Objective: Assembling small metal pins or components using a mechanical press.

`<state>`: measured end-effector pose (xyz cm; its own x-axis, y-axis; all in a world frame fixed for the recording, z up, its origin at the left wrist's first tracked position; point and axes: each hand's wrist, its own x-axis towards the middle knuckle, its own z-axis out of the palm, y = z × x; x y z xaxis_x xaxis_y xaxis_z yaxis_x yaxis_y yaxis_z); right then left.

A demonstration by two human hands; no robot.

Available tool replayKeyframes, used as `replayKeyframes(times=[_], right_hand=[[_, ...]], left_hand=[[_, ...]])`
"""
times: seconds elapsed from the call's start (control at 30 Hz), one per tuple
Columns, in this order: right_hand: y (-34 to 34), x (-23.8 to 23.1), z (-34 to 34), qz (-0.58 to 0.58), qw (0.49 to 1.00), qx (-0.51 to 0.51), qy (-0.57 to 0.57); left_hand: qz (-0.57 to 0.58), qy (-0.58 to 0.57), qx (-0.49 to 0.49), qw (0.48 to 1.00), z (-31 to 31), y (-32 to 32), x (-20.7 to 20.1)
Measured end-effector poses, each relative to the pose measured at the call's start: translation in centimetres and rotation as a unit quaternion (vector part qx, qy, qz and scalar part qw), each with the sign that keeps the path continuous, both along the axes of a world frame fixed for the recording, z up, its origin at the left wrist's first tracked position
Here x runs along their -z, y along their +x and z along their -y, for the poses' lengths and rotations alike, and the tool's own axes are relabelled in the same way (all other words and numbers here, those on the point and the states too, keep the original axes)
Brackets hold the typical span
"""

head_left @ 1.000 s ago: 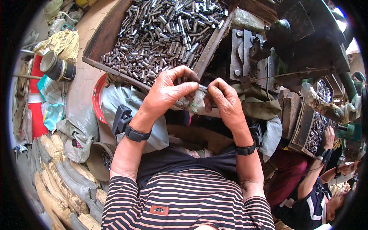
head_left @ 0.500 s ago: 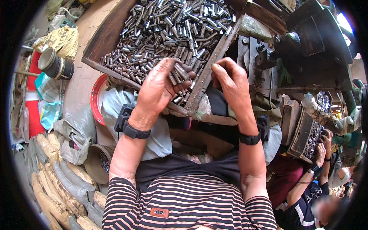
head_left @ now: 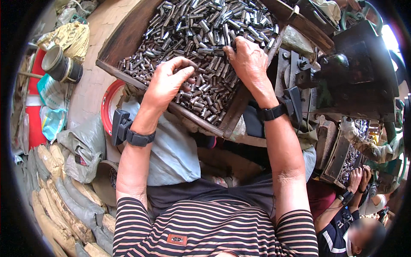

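Note:
Short metal tubes (head_left: 203, 28), shiny grey to brownish, lie heaped in a shallow wooden box (head_left: 112, 55) ahead of me. My left hand (head_left: 167, 81) is above the near left part of the heap, its fingers curled toward the thumb. Whatever lies in its palm is hidden. Further right, my right hand (head_left: 250, 62) reaches down to the tubes near the box's right side. Its thumb and fingers are bent together at the heap, and I cannot make out what is between them.
A dark machine (head_left: 351, 73) stands close to the box's right side. Filled sacks (head_left: 64, 201) lie at the lower left, near a bucket (head_left: 105, 182). A red-rimmed basin (head_left: 107, 109) sits left of the box. At the right, a co-worker's hands (head_left: 358, 177) are at another box of metal pieces.
My right hand has moved up and left onto the heap. The left hand has turned over, and the several tubes seen in its palm are out of sight. The view has shifted slightly.

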<state>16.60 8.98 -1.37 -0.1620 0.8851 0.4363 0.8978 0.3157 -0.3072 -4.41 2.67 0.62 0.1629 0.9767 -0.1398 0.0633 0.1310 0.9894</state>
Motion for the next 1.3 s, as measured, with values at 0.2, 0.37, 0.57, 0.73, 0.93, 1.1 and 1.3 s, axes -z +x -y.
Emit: replayKeyframes(times=[0.2, 0.37, 0.57, 0.73, 0.93, 1.1, 1.3], right_hand=[[-0.2, 0.1, -0.3, -0.024, 0.999, 0.020, -0.030], [0.9, -1.6, 1.6, -0.100, 0.994, -0.035, -0.027], [2.8, -3.4, 5.9, -0.168, 0.981, -0.069, -0.071], [3.7, -4.0, 9.2, -0.245, 0.955, -0.095, -0.138], [4.4, -3.9, 12.1, -0.279, 0.940, -0.093, -0.174], [4.2, -3.4, 13.3, -0.306, 0.926, -0.082, -0.206], [4.3, -2.8, 13.5, -0.344, 0.894, -0.107, -0.268]], left_hand=[[-0.179, 0.091, 0.049, 0.979, -0.9, -0.3, 1.0], [-0.365, 0.273, 0.097, 0.885, -1.2, 0.4, 1.3], [-0.464, 0.289, 0.164, 0.821, -1.0, 2.9, 0.6], [-0.606, 0.297, 0.237, 0.699, -1.2, 4.4, 0.2], [-0.632, 0.294, 0.264, 0.667, -1.2, 4.8, 0.2], [-0.610, 0.300, 0.232, 0.695, -0.9, 4.5, 0.8], [-0.305, 0.180, 0.168, 0.920, -0.2, 2.8, -0.5]])
